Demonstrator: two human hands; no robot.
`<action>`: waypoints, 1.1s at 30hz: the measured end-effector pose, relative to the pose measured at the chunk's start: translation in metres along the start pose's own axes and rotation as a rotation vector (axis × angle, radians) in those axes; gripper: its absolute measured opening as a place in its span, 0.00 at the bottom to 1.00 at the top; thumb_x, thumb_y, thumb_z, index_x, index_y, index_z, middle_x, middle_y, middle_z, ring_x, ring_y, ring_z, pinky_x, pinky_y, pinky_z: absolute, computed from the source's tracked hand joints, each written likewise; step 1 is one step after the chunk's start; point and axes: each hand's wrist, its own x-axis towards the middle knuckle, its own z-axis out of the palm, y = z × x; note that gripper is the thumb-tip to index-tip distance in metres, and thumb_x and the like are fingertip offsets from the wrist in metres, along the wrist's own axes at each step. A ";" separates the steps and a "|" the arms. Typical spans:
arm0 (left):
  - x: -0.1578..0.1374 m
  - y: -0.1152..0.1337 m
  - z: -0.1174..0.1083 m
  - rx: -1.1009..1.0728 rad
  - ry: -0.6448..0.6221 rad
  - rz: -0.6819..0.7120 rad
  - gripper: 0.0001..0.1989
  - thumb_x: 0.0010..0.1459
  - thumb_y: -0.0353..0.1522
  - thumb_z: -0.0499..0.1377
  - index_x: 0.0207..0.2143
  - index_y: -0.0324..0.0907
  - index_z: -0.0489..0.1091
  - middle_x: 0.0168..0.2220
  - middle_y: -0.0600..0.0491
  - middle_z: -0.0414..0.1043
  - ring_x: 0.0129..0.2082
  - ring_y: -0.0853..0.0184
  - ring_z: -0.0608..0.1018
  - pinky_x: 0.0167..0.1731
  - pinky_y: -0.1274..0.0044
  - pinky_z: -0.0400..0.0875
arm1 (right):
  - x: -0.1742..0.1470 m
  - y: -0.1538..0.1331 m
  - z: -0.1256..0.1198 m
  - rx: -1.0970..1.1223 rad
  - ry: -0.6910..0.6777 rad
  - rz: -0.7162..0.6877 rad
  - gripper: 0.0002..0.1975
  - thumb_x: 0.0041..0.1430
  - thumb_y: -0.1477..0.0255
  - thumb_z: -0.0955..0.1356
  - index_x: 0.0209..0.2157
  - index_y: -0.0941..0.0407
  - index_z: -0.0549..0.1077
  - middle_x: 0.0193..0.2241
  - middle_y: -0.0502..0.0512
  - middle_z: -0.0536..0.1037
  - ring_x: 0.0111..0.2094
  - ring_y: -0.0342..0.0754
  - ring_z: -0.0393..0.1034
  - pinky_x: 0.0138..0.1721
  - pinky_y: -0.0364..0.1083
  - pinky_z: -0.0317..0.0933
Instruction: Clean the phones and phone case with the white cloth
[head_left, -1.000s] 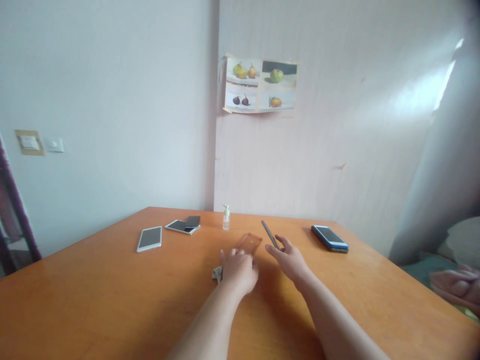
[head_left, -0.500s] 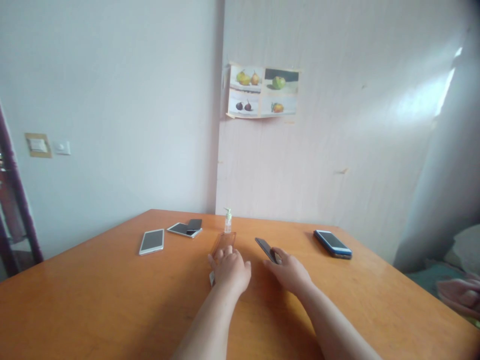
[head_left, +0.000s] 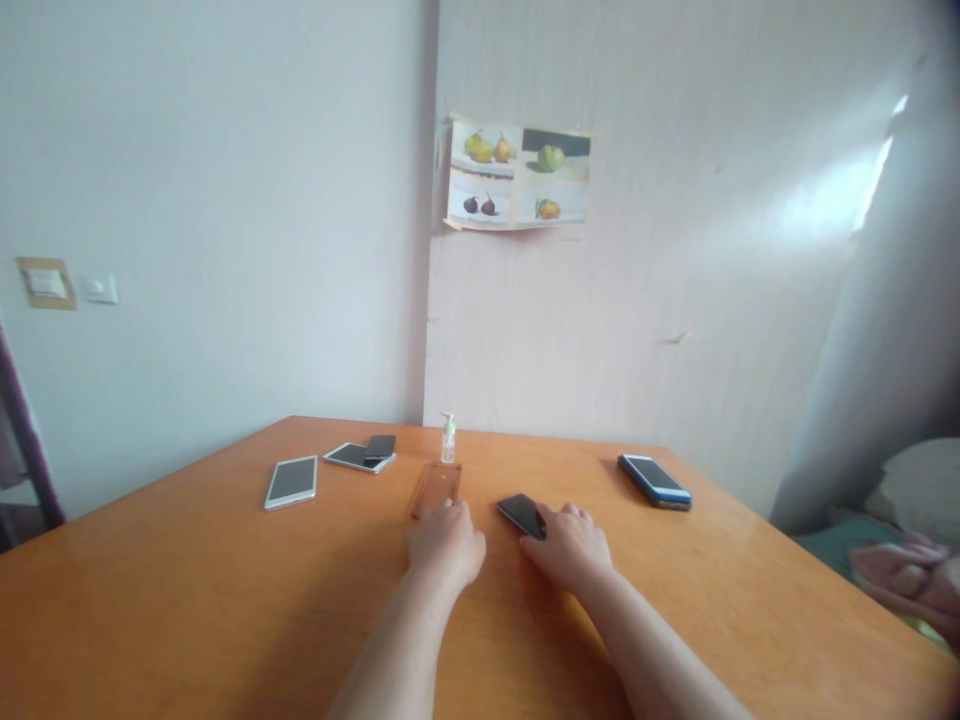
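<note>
My right hand grips the near right end of a dark smartphone, thumb on the near side and fingers on the far side. The phone lies nearly flat at the table surface. My left hand is to its left, fingers curled down and closed at the near end of a clear brownish phone case. What is beneath those fingers is hidden. Just beyond the case stands a small clear pump bottle with a pale green top.
On the left of the wooden table lie a white tablet and a white phone with a dark phone partly over it. A stacked blue-edged phone lies at right. A wall stands behind.
My right hand has lowered the smartphone from a tilt to nearly flat. A small white thing that showed beside my left hand is now hidden. The view has shifted slightly right.
</note>
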 end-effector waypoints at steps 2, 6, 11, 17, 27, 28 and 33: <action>0.000 -0.002 0.003 -0.007 -0.011 0.019 0.07 0.53 0.31 0.54 0.34 0.42 0.70 0.46 0.39 0.72 0.48 0.46 0.71 0.42 0.60 0.64 | -0.001 0.000 0.001 -0.005 -0.001 -0.009 0.24 0.52 0.61 0.65 0.51 0.51 0.72 0.44 0.65 0.72 0.48 0.63 0.66 0.43 0.56 0.58; 0.001 -0.005 0.006 -0.044 -0.022 0.063 0.05 0.52 0.29 0.55 0.33 0.42 0.69 0.44 0.42 0.73 0.46 0.53 0.73 0.41 0.67 0.65 | -0.002 -0.001 0.002 -0.007 -0.011 -0.018 0.25 0.52 0.62 0.65 0.52 0.52 0.71 0.45 0.66 0.72 0.49 0.64 0.65 0.43 0.57 0.59; 0.001 -0.004 0.008 -0.118 -0.024 0.089 0.04 0.52 0.29 0.55 0.32 0.44 0.67 0.40 0.48 0.74 0.40 0.61 0.75 0.36 0.74 0.64 | -0.004 -0.002 0.000 0.003 -0.027 -0.015 0.26 0.52 0.55 0.66 0.49 0.53 0.73 0.45 0.67 0.72 0.50 0.65 0.64 0.44 0.58 0.59; 0.001 -0.002 0.007 -0.133 0.013 0.060 0.03 0.54 0.32 0.54 0.32 0.44 0.65 0.39 0.48 0.74 0.37 0.61 0.75 0.33 0.74 0.64 | -0.006 -0.003 0.002 0.062 -0.039 -0.049 0.28 0.53 0.48 0.64 0.40 0.57 0.77 0.44 0.68 0.73 0.46 0.64 0.68 0.41 0.55 0.62; 0.000 -0.008 0.002 0.002 -0.012 0.062 0.07 0.52 0.30 0.54 0.36 0.41 0.67 0.45 0.40 0.70 0.45 0.51 0.73 0.39 0.67 0.65 | 0.014 0.021 -0.005 0.357 0.031 0.120 0.12 0.57 0.66 0.63 0.37 0.56 0.75 0.38 0.64 0.79 0.43 0.59 0.73 0.40 0.50 0.62; 0.000 -0.009 0.003 0.008 -0.029 0.071 0.07 0.52 0.30 0.54 0.36 0.41 0.67 0.45 0.40 0.70 0.45 0.51 0.73 0.39 0.67 0.65 | 0.014 0.022 -0.003 0.378 0.010 0.128 0.10 0.56 0.68 0.63 0.35 0.56 0.74 0.36 0.64 0.79 0.41 0.58 0.74 0.38 0.50 0.62; -0.004 -0.008 0.004 -0.003 -0.107 0.126 0.06 0.47 0.25 0.57 0.31 0.42 0.67 0.42 0.46 0.70 0.41 0.57 0.74 0.37 0.72 0.64 | 0.010 0.009 0.007 0.557 -0.185 0.117 0.07 0.53 0.72 0.63 0.35 0.57 0.70 0.20 0.57 0.76 0.20 0.51 0.73 0.23 0.46 0.63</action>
